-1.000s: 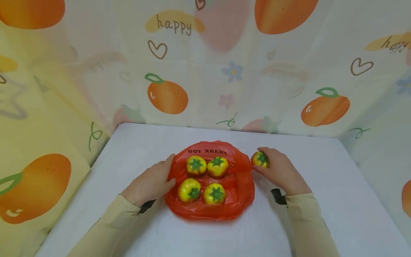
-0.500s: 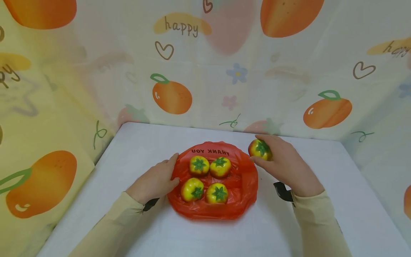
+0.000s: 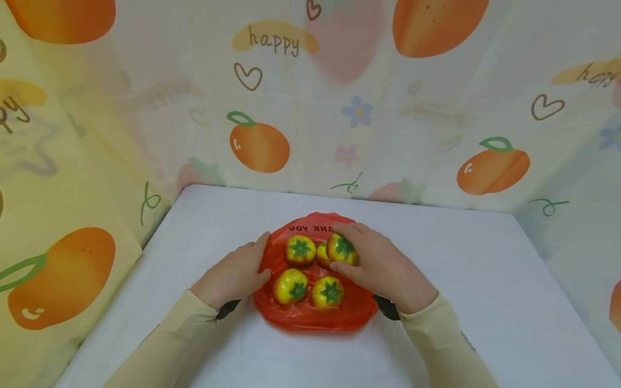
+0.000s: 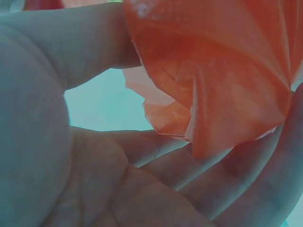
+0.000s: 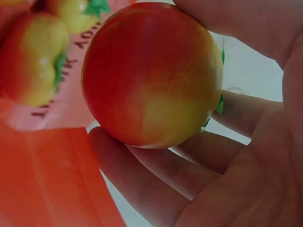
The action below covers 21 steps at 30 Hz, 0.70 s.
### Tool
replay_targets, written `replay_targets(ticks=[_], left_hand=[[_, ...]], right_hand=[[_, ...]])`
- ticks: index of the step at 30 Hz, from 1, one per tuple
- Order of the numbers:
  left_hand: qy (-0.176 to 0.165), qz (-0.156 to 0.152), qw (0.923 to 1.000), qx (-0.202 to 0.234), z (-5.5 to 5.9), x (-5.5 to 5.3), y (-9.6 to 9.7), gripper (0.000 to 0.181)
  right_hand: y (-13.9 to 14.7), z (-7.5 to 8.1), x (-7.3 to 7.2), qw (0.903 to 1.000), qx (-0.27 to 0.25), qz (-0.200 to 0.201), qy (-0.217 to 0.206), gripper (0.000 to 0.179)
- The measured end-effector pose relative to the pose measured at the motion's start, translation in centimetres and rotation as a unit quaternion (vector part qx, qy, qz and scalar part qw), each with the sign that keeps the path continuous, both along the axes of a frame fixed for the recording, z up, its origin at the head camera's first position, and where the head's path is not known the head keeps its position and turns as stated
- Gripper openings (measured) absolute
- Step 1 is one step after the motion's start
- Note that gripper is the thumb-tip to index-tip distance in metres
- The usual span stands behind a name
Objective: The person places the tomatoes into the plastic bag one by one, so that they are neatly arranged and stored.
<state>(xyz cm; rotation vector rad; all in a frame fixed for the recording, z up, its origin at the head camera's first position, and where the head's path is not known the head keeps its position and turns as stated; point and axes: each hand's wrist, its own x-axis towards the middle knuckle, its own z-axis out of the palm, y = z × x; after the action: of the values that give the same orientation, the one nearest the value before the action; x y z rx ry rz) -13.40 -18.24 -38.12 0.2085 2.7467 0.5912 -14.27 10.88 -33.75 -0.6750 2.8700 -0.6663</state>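
My right hand [image 3: 383, 264] grips a yellow-and-red tomato [image 3: 342, 249] with a green star-shaped leaf top. It holds the tomato above the right part of a red plastic bag [image 3: 320, 318]; the right wrist view shows thumb and fingers around the tomato [image 5: 151, 75]. Several similar tomatoes [image 3: 291, 286] rest on the bag, and the held one partly covers the one behind it. At the bag's left edge my left hand [image 3: 233, 275] holds the plastic, its thumb and fingers on either side of the bag [image 4: 227, 85] in the left wrist view.
A white table [image 3: 233, 210] carries the bag. Behind it and at both sides hang curtains [image 3: 310, 108] printed with oranges, hearts and flowers. Dark straps show at both wrists.
My right hand has lifted the tomato from beside the bag's right side and carried it left over the bag. My left hand has stayed at the bag's left edge.
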Motion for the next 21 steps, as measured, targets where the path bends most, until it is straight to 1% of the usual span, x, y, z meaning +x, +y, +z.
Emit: replay_targets(ticks=[6,12,21], left_hand=[[0.001,0.0,1.0,-0.001,0.1,0.0,0.0,0.085],[0.001,0.002,1.0,-0.001,-0.1,-0.1,0.1,0.085],[0.005,0.0,1.0,-0.004,-0.1,0.1,0.3,0.085]], right_hand=[[0.0,-1.5,0.2,1.0,-0.001,-0.002,-0.006,0.071],[0.5,-2.6,0.2,0.9995,0.006,-0.015,-0.028,0.07],[1.6,-4.1,0.0,0.9983,0.019,-0.037,-0.041,0.069]])
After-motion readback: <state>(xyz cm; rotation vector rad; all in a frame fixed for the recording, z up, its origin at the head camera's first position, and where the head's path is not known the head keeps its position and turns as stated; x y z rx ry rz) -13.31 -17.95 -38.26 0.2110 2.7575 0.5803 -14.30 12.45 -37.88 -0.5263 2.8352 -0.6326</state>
